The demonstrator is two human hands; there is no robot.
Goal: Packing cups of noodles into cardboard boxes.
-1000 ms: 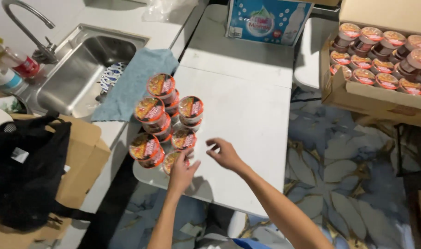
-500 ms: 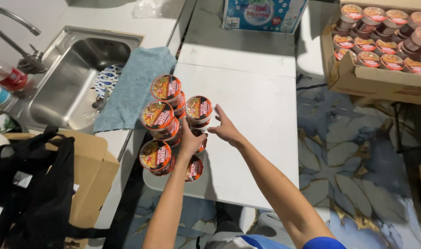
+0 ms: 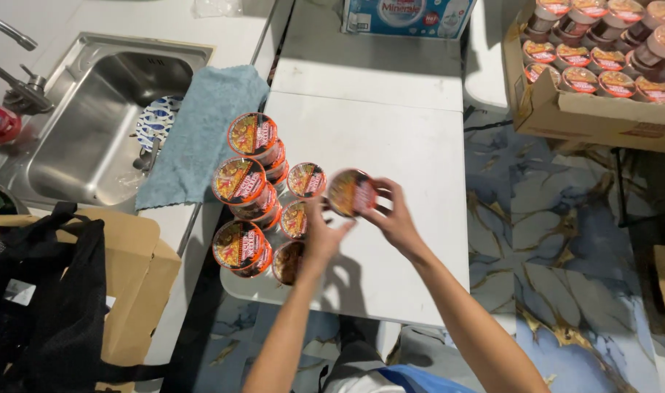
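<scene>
Noodle cup (image 3: 351, 192) tilted, lid facing camera, gripped between left hand (image 3: 324, 234) and right hand (image 3: 396, 218); cup stacks (image 3: 249, 191) just left; bare white table (image 3: 412, 145) right.

I see the stacked noodle cups (image 3: 256, 196) standing on the worktop (image 3: 412, 145) at its left edge. Left of them a cloth (image 3: 194, 142) lies beside the sink (image 3: 92, 124). My hands (image 3: 361, 225) meet just right of the stacks, one cup (image 3: 349, 192) between them. Behind, a carton (image 3: 405, 16) sits on the worktop; far right is a box of cups (image 3: 602, 73).
</scene>
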